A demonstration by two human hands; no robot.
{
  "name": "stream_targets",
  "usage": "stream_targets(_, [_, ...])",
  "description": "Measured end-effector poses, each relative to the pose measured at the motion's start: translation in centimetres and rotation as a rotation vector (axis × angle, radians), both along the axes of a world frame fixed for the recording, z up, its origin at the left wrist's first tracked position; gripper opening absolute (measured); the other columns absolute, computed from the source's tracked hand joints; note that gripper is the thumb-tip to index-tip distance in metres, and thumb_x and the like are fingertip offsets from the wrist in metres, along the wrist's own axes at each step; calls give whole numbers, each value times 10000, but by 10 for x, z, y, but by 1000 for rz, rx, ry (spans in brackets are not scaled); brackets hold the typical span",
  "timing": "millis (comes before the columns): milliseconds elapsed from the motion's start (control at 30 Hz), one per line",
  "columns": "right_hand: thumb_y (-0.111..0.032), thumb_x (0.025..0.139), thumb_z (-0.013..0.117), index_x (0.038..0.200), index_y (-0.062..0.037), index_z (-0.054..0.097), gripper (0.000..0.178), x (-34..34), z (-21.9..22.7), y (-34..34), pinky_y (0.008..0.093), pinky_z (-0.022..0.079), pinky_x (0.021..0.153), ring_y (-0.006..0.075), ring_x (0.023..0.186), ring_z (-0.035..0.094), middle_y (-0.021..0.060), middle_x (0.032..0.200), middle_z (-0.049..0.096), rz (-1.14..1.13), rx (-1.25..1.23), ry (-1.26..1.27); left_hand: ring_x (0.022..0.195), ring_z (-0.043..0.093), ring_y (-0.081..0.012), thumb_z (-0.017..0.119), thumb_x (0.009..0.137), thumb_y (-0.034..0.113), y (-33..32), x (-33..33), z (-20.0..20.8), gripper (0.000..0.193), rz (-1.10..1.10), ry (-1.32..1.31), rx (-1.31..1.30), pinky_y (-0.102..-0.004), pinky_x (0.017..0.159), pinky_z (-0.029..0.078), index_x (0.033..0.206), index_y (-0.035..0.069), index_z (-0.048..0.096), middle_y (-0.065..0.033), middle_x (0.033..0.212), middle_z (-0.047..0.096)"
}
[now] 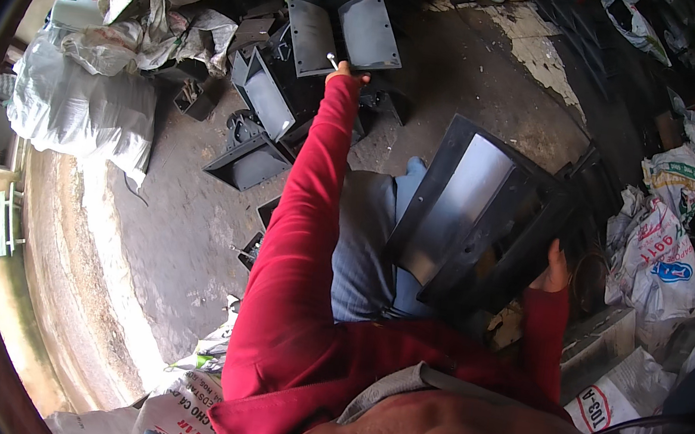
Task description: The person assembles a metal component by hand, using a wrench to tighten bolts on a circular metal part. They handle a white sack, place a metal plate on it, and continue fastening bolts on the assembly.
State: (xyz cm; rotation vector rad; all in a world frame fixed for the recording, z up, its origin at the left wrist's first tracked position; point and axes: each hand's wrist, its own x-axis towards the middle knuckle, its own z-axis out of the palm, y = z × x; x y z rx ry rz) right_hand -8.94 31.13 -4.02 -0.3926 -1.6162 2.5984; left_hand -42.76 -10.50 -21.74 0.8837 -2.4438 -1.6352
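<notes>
My left arm reaches far forward, and my left hand (348,71) is closed around a slim silver tool (332,61) with a small rounded end. That hand is at the near edge of a black metal frame (379,32) with two grey panels and bolt holes along its rim. On my lap, a large black metal housing (478,177) with a shiny grey curved panel leans at a tilt. My right hand (555,269) grips its lower right side, fingers partly hidden behind it. Whether the left fingers also touch the far frame is unclear.
More black metal housings (262,98) lie on the concrete floor left of my outstretched arm, one a tray-shaped piece (250,162). White plastic sacks (84,98) are heaped at the far left. Filled printed sacks (665,247) line the right side. A small open box (194,100) stands by the left sacks.
</notes>
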Motion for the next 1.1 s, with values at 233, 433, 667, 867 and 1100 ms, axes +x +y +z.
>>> stream_targets(233, [-261, 906, 599, 1300, -54, 446, 471, -12, -12, -8, 367, 432, 947, 214, 1118, 535, 68, 1215, 548, 137, -153, -109, 859, 671, -320, 774, 548, 651, 43, -38, 30, 1158, 237, -135, 117, -376, 809, 524, 1309, -96, 321, -247, 987, 636])
stream_targets(433, [-278, 913, 583, 1287, -40, 463, 460, -17, -17, -33, 361, 415, 971, 219, 1125, 534, 86, 1222, 553, 221, -181, -282, 706, 665, -311, 727, 541, 727, 20, -20, -5, 1329, 93, -53, 8, -367, 651, 545, 1441, -41, 122, -245, 1044, 626])
stream_targets(667, [-332, 927, 550, 1239, -31, 513, 435, -27, -9, -53, 351, 457, 921, 216, 1069, 575, 91, 1164, 594, 219, -206, -309, 465, 566, -169, 799, 635, 540, -2, 12, 5, 1133, 35, 159, 259, -289, 445, 464, 1423, -3, 193, -155, 833, 685])
stream_targets(867, [-307, 941, 521, 1210, -17, 543, 396, -18, -8, -52, 405, 472, 925, 263, 1023, 615, 127, 1124, 630, 237, -589, -318, 489, 459, -58, 662, 833, 425, -9, 124, 101, 469, -166, 81, 462, -207, 454, 359, 1104, 45, 621, -53, 856, 703])
stream_targets(1100, [-211, 953, 491, 1292, -11, 449, 396, 26, -34, -100, 448, 275, 1109, 284, 1288, 405, 147, 1338, 482, 385, -1018, -326, 647, 575, -84, 564, 891, 459, -5, 354, 160, 650, -306, 259, 535, -161, 417, 306, 1296, -39, 463, -128, 1075, 630])
